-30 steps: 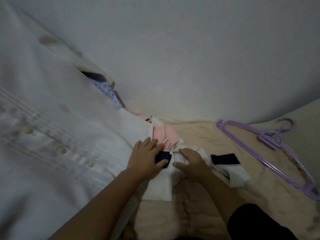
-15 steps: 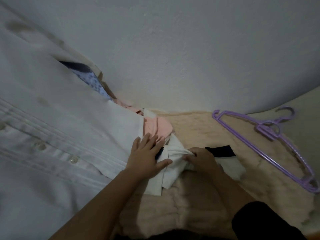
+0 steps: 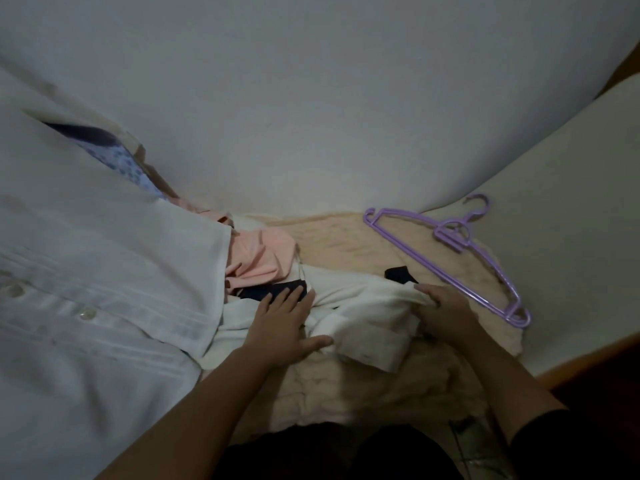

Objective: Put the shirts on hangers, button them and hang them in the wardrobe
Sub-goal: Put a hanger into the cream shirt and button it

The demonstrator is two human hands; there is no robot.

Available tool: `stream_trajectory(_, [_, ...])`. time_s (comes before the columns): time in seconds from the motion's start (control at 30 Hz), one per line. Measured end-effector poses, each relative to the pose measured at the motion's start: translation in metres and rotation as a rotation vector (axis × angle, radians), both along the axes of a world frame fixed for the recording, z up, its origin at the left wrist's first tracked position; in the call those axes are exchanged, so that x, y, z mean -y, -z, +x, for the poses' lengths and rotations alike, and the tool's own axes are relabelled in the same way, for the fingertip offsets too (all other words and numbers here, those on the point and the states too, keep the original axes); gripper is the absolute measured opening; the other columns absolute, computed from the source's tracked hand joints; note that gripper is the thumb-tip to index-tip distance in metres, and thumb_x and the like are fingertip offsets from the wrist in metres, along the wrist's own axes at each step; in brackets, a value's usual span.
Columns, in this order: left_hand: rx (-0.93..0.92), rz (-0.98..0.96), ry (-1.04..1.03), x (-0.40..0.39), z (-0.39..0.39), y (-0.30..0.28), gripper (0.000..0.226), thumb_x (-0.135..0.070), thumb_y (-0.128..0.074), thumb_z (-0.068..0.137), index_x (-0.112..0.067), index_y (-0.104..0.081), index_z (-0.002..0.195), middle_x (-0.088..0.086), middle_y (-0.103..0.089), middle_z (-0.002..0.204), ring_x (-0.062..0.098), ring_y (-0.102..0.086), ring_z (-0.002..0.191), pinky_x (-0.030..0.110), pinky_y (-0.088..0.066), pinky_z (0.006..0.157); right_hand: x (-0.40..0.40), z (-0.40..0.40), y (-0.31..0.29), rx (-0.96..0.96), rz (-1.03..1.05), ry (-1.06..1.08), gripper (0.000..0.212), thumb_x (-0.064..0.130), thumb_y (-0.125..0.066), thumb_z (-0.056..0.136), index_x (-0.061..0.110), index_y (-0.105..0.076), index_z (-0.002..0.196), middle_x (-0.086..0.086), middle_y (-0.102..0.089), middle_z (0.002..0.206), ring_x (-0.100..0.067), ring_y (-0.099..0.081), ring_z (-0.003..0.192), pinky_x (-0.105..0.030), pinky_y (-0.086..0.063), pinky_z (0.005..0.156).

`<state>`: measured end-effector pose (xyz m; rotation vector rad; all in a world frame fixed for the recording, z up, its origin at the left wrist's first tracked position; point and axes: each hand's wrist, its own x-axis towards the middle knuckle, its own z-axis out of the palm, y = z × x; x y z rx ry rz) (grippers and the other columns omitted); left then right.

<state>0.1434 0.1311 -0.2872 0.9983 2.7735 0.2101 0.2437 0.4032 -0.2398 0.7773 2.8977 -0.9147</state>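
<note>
Looking down at a bed here, with a fuzzy peach blanket (image 3: 349,244) spread over it and a small pile of clothes in the middle. Left hand (image 3: 282,325) lies flat on the white shirt (image 3: 363,306), fingers (image 3: 277,299) straight and a little spread, tips reaching onto the shirt's dark navy trim (image 3: 266,292), thumb stuck out to the side along the fabric. Right hand (image 3: 445,311) is at the other end of the same shirt, fingers curled in and pinching a bunched fold of white cloth. The shirt is crumpled between the two hands, lying on the blanket, one folded end poking toward the camera. Another bit of navy (image 3: 400,274) peeks out just past the right hand.

A pink garment (image 3: 261,254) sits right behind the left hand, touching the white shirt. Purple plastic hangers (image 3: 450,251) lie on the blanket to the right, near the right hand but not touching it; looks like more than one stacked, hard to say how many. A big white buttoned shirt (image 3: 90,271) fills the left side close to the camera, with a blue patterned cloth (image 3: 121,164) showing behind it. Plain wall (image 3: 311,98) at the back.
</note>
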Motion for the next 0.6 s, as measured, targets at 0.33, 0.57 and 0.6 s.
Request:
stream_trajectory(0.33, [0.037,-0.092,0.025,0.023,-0.009,-0.01,0.141,-0.1,-0.021,0.034,-0.028,0.008,0.152,0.002,0.007,0.161,0.022,0.007,0.148,0.042,0.003,0.117,0.092,-0.018,0.013,-0.08,0.508,-0.521,0.056,0.073,-0.055,0.055,0.035,-0.072,0.093,-0.005,-0.066,0.116,-0.031,-0.061,0.11,-0.059,-0.045,0.084])
stream_trajectory(0.57, [0.065,-0.014,0.166,0.006,0.009,-0.029,0.113,-0.083,-0.059,0.059,-0.038,-0.011,0.151,0.002,0.006,0.161,0.025,0.01,0.147,0.046,0.004,0.117,0.072,-0.015,-0.035,-0.131,-0.127,-0.17,0.037,0.036,-0.052,0.094,0.009,-0.062,0.118,-0.007,-0.061,0.121,-0.023,-0.055,0.113,-0.031,-0.04,0.1])
stream_trajectory(0.6, [0.057,-0.008,0.17,0.002,0.012,-0.032,0.108,-0.077,-0.063,0.064,-0.037,-0.013,0.151,0.003,0.005,0.161,0.025,0.009,0.147,0.045,0.003,0.117,0.061,-0.012,-0.043,-0.144,-0.211,-0.096,0.035,0.036,-0.052,0.095,0.008,-0.063,0.113,-0.008,-0.063,0.115,-0.021,-0.057,0.104,-0.026,-0.043,0.089])
